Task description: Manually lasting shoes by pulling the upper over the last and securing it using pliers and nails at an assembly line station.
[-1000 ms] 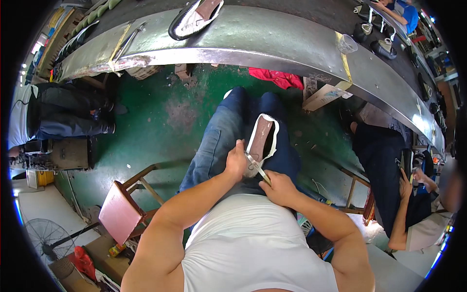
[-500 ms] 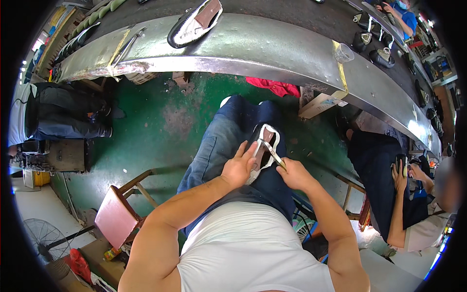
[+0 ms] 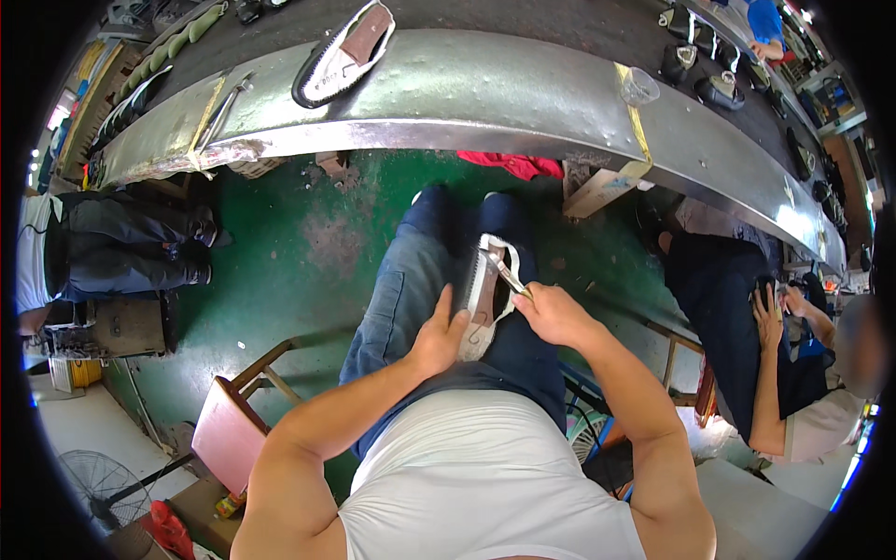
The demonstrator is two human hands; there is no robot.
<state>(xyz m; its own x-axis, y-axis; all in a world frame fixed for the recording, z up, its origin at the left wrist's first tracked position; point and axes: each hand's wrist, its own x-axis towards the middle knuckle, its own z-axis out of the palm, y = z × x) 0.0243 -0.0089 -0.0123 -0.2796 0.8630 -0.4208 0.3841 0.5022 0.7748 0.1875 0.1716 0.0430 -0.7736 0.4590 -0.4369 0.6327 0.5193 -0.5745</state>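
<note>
1. Metal glints from my right hand [image 3: 557, 315], its fingers closed round the near end of a slim tool [image 3: 504, 271]; the far end lies over the opening of a shoe [image 3: 483, 297].
2. My left hand [image 3: 437, 343] is loosely open, thumb apart from the fingers, along the shoe's left side. It grips nothing that I can see; whether the thumb presses the shoe, I cannot tell.
3. The shoe lies open side up on my blue trousers [image 3: 383, 303], lengthwise, between my hands. I judge it light, with a soft white rim [image 3: 514, 254] that would give under a pull and a firmer brown insole. Low on the outer walls seems the best hold; my lap would let it slide.
4. Beyond my knees, green floor [image 3: 271, 252] gives room before the metal edge of the desk [image 3: 504, 79].
5. Another shoe [image 3: 359, 47] rests on that desk, ahead and slightly left; a clear cup [image 3: 639, 86] stands rightward.
6. Leftward, a pink stool [image 3: 229, 429] limits my elbow.
</note>
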